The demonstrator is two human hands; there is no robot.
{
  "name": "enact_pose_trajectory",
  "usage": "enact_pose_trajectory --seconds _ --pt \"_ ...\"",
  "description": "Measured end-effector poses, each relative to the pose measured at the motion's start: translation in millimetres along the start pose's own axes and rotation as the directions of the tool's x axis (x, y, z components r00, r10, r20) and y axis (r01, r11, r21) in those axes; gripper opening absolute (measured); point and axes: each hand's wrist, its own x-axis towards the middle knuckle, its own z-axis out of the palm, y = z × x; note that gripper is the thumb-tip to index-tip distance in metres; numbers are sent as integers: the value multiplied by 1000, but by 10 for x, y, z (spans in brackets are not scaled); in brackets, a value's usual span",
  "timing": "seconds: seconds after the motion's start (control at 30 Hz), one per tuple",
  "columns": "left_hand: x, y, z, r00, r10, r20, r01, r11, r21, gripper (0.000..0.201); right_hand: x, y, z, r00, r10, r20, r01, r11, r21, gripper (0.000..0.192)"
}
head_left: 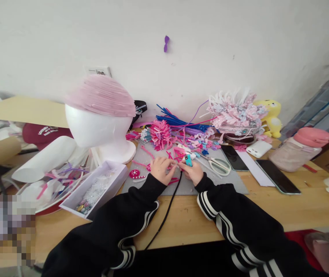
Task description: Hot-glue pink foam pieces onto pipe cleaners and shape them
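A: Right in the middle now, a turquoise item (188, 160), up against the fingers of the right hand (193, 174), above the grey mat (233, 185).

B: Is it gripped?

A: Can't tell from here! Those fingers are curled, thumb in, tips just beside those of the left hand (161, 169).

B: And that left one's bent inward too, thumb close to the fingers; whether anything's pinched there is too small to make out.

A: A black cord (170, 206) drops from just below the fingertips, running down across the table (187, 219). Pink stems (173, 181) near the left hand, and a red disc (135, 174) with pearls farther left.

B: Scissors (221, 166) near the right hand, lying on the mat! Beyond the hands, a pink cluster (161, 134), then blue stems (168, 118), then a pale floral piece (236, 115) with a yellow toy (272, 115) beside it.

A: Out left, a white head (98, 132) in a pink cap (101, 96), and in front of it an open box (111, 191) of beads (95, 188).

B: Over right, two phones (278, 176), a white case (259, 148) and a pink-lidded bottle (293, 154). And up on the wall (225, 46), a purple bow (166, 44)!
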Motion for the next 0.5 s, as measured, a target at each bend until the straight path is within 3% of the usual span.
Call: enact_pose_trajectory --seconds 0.1,0.27,0.43,0.5 --pt "-12 62 -44 996 91 -26 -84 976 199 14 27 48 -37 997 -69 -20 66 991 -117 22" --pt "-29 82 -33 989 144 12 -141 941 308 16 49 93 -73 991 -136 -17 130 972 -195 28" --pt "-22 68 -25 993 98 72 -115 950 291 16 18 42 -35 996 -83 -27 81 994 -75 29" --pt "-19 51 -10 996 -1 93 -21 972 233 15 0 -9 -15 999 -35 -30 36 998 42 33"
